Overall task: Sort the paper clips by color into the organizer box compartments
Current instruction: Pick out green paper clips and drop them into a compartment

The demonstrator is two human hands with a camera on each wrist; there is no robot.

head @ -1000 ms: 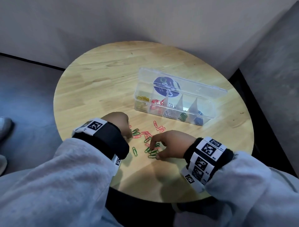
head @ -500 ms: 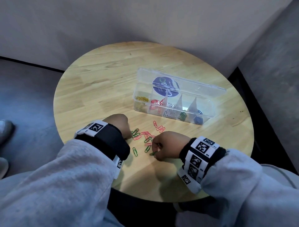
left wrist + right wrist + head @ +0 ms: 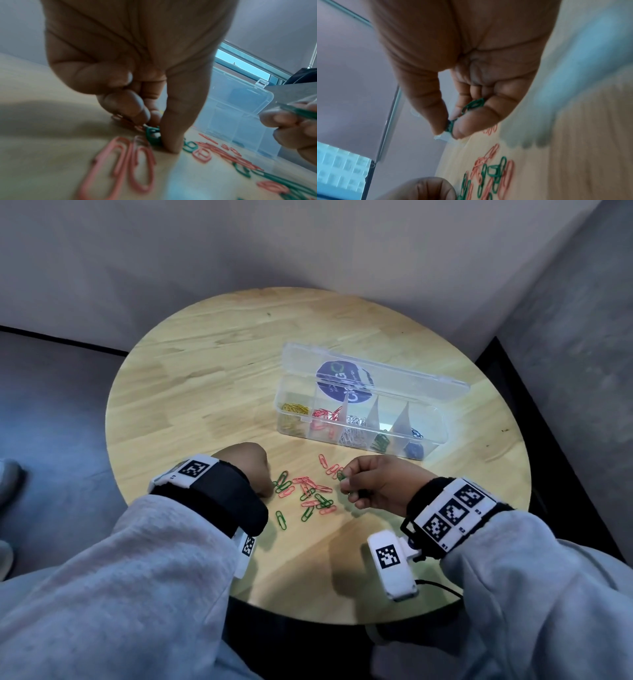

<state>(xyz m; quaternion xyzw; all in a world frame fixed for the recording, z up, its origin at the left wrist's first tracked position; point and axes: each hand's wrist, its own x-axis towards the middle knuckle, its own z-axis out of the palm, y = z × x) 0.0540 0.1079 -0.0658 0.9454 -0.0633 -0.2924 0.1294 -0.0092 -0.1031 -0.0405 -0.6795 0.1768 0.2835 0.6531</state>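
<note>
Right hand point(image 3: 378, 486) is lifted off the bench point(image 3: 205, 392), thumb and forefinger pinched narrow on a green clip point(image 3: 450, 126) — more green clips point(image 3: 473, 104) are tucked under its curled fingers point(image 3: 489, 108). Left hand point(image 3: 245, 465) is down on the bench, forefinger point(image 3: 178, 121) straight, its tip pressing a green paper clip point(image 3: 153, 136) flat; the other fingers curl in, holding nothing I can make out. Loose pile of red and green clips point(image 3: 308, 494) lies between the two hands, just beyond the left fingertips. Organizer box point(image 3: 359, 412) is past the fingers, lid open — yellow, red, silver, green and blue clips each in their own compartments.
</note>
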